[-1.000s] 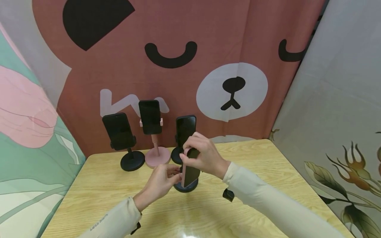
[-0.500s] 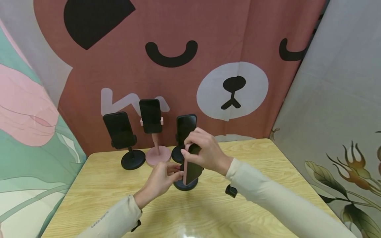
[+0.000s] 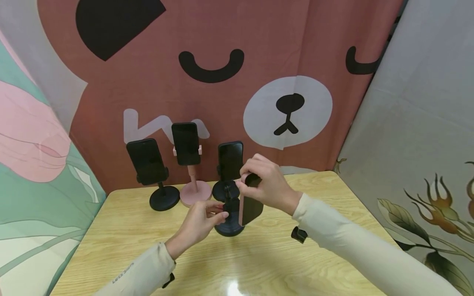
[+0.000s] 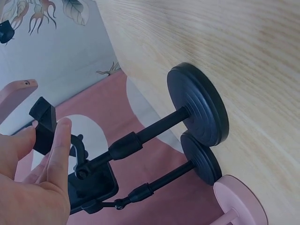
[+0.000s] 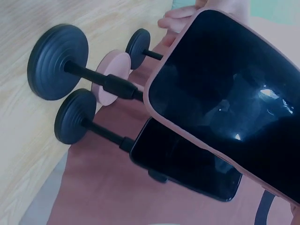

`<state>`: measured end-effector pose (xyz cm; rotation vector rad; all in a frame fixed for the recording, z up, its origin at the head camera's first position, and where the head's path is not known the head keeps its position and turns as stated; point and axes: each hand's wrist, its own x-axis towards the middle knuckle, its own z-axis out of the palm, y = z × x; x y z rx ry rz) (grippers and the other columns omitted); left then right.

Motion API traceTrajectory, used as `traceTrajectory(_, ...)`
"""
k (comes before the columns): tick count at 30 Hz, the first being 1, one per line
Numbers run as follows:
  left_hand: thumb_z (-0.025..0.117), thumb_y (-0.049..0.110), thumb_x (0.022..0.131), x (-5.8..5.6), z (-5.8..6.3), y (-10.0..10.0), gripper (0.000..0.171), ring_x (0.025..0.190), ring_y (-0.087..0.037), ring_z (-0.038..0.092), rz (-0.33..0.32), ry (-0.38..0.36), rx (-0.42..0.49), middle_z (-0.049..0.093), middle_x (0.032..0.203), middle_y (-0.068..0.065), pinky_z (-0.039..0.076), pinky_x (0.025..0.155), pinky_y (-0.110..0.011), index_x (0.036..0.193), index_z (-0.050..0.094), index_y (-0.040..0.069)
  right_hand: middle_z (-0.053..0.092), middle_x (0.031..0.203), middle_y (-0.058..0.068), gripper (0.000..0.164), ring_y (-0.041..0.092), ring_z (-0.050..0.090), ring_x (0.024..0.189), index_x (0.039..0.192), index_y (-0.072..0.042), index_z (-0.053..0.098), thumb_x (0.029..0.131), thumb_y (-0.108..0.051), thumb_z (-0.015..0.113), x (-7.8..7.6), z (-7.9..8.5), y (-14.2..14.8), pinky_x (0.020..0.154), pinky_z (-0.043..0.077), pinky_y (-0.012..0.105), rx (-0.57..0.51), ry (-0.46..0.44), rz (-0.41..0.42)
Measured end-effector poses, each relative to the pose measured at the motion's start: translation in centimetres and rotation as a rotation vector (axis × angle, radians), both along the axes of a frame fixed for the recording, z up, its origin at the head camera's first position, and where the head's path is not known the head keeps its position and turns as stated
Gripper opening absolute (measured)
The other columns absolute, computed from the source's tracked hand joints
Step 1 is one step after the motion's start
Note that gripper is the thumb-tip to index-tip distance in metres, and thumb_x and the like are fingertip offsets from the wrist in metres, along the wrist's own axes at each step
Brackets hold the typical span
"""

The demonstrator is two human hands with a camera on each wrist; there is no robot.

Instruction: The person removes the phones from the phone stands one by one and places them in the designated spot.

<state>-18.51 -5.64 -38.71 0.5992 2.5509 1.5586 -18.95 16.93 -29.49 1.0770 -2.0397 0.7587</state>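
My left hand (image 3: 200, 220) pinches the clamp (image 4: 44, 129) of a black phone stand between thumb and fingers. The stand's round base (image 3: 229, 229) sits on the table, and its upright post (image 4: 152, 131) shows in the left wrist view. A phone in a pink case (image 3: 251, 210) is gripped near its top by my right hand (image 3: 267, 181), just right of the clamp and apart from it. Its dark screen fills much of the right wrist view, where the clamp is hidden behind it.
Behind stand a black phone stand (image 3: 164, 198) at left, a pink one (image 3: 195, 192) in the middle and another black one (image 5: 75, 117), each bearing a dark-screened phone. A printed bear curtain (image 3: 211, 102) hangs behind the wooden table (image 3: 296, 255).
My right hand has moved right and slightly up with the phone, away from the stand, uncovering the clamp. My left hand stays at the clamp.
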Motion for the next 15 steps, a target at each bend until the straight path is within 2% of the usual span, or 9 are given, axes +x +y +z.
traceTrajectory(6, 0.068, 0.013, 0.097, 0.1, -0.2, 0.0, 0.041, 0.085, -0.024, 0.077, -0.052, -0.063, 0.072, 0.074, 0.112, -0.022, 0.064, 0.074, -0.029, 0.133, 0.060, -0.006, 0.062, 0.073, -0.002, 0.011, 0.014, 0.050, 0.074, 0.080, -0.015, 0.065, 0.083, -0.009, 0.074, 0.1, -0.1, 1.2, 0.064, 0.044, 0.028, -0.013, -0.034, -0.031)
traceTrajectory(11, 0.060, 0.013, 0.103, 0.1, -0.6, 0.0, 0.041, 0.089, -0.037, 0.076, -0.136, -0.130, 0.162, 0.072, 0.111, -0.027, 0.064, 0.077, -0.034, 0.136, 0.051, -0.009, 0.063, 0.072, -0.002, 0.011, 0.013, 0.051, 0.074, 0.081, -0.014, 0.066, 0.082, -0.009, 0.075, 0.0, -0.6, 2.2, 0.065, 0.045, 0.028, -0.022, -0.044, -0.062)
traceTrajectory(15, 0.053, 0.016, 0.106, 0.2, -0.8, 0.1, 0.036, 0.094, -0.048, 0.072, -0.199, -0.175, 0.227, 0.071, 0.110, -0.028, 0.063, 0.084, -0.044, 0.134, 0.043, -0.005, 0.062, 0.072, -0.004, 0.011, 0.012, 0.050, 0.075, 0.080, -0.014, 0.066, 0.082, -0.008, 0.075, 0.0, -0.9, 2.9, 0.064, 0.044, 0.028, -0.023, -0.063, -0.076)
